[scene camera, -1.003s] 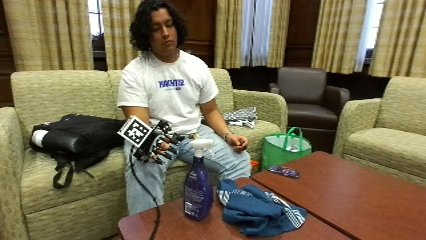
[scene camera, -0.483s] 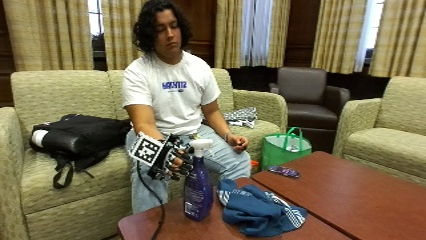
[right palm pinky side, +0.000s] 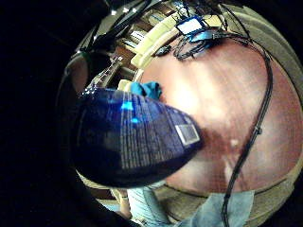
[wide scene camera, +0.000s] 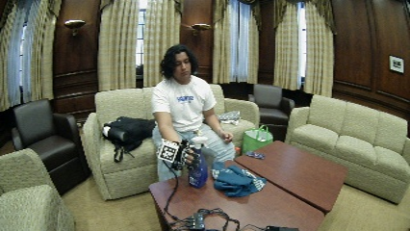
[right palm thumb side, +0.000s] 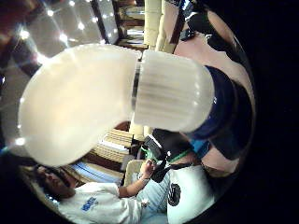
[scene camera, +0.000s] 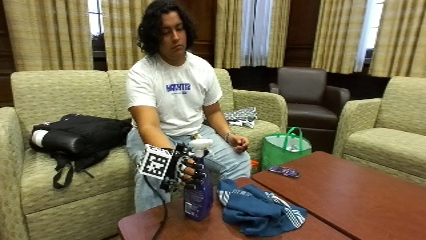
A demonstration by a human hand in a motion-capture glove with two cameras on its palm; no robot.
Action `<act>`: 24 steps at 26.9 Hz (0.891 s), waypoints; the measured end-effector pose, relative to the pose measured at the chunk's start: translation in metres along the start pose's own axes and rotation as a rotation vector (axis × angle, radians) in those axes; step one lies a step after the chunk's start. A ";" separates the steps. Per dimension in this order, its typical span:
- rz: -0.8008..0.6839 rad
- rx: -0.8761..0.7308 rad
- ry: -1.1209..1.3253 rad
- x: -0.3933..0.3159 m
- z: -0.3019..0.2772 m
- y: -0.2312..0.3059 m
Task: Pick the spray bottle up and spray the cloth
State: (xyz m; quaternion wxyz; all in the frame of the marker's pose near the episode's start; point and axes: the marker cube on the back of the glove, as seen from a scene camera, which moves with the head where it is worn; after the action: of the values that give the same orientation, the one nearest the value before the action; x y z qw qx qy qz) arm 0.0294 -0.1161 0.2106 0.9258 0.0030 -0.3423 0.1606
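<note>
One spray bottle [scene camera: 198,196] in gloved right hand [scene camera: 184,169], one cloth [scene camera: 259,211] beside.

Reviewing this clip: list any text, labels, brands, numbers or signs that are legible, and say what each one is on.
Nothing reads clearly.
White T-shirt: blue chest print, too blurred to read.
Dark blue plastic spray bottle: back label of fine white print with a barcode, too small to read.
Small framed picture on the wood-panelled wall: no legible text.
Green bag, blue cloth: no visible lettering.
</note>
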 end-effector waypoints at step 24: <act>-0.047 0.025 -0.042 -0.021 0.029 -0.061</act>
State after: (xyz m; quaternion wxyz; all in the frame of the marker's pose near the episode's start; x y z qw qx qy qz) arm 0.0143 -0.1835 0.2255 0.9217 0.0258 -0.3597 0.1430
